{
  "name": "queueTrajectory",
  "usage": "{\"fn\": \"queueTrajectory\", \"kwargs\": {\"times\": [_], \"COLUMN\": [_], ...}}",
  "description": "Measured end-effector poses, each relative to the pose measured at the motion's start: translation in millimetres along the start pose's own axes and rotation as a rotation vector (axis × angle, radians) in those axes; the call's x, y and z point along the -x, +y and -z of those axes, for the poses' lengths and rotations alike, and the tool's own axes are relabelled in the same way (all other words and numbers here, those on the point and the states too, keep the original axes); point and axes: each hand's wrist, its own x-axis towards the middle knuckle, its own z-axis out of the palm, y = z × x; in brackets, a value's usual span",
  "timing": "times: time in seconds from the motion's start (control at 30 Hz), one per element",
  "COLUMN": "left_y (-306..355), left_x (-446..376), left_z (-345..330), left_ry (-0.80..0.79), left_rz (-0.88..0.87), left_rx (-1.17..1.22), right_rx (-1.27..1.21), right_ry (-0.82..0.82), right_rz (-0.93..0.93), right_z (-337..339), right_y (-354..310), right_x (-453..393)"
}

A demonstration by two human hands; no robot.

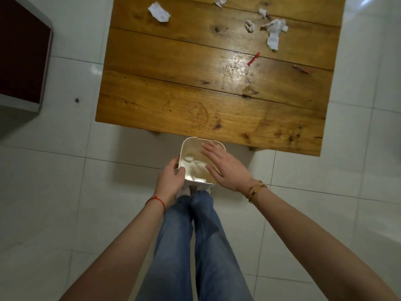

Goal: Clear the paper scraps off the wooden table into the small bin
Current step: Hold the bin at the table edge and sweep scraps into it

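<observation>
A small white bin (188, 146) is held just below the near edge of the wooden table (173, 101). My left hand (170, 180) grips the bin's left rim. My right hand (225, 167) hovers flat over the bin's opening, fingers spread, holding nothing. A few white scraps lie inside the bin. On the table's far part lie crumpled white paper scraps: one at the left (159, 12), one at the top edge (221, 0), and a cluster at the right (273, 31). Two red scraps (253, 59) (300, 69) lie nearer the middle right.
White tiled floor (65, 181) surrounds the table. A dark red cabinet with a grey frame (21, 53) stands at the left. My legs in blue jeans (191, 246) are below the bin.
</observation>
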Motion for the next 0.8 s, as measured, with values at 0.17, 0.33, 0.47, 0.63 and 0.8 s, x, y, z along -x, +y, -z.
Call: {"fn": "queueTrajectory", "kwargs": {"times": [0.17,0.33,0.47,0.63,0.8], "left_y": [18.8,47.7,69.5,95.2,124.3], "left_x": [19.3,45.9,72.0,113.0,153.5], "left_z": [-4.5,-6.7,-5.8,-8.8,-25.6], "left_ry": [-0.028,-0.038,-0.021,-0.035,-0.089], "left_rz": [-0.055,-0.134,-0.179,-0.229,-0.303], "left_rx": [-0.023,-0.044,-0.108,-0.186,-0.245], "right_rx": [-0.011,-0.013,-0.038,-0.083,-0.095], "right_ry": [0.158,0.313,0.436,0.565,0.633], "right_rz": [-0.102,-0.179,-0.242,-0.325,-0.388], "right_z": [28.6,55.2,75.1,105.0,128.5], "right_y": [-9.7,-21.1,-32.9,-54.8,-61.1], "right_x": [17.5,41.8,70.8,116.8,167.1]}}
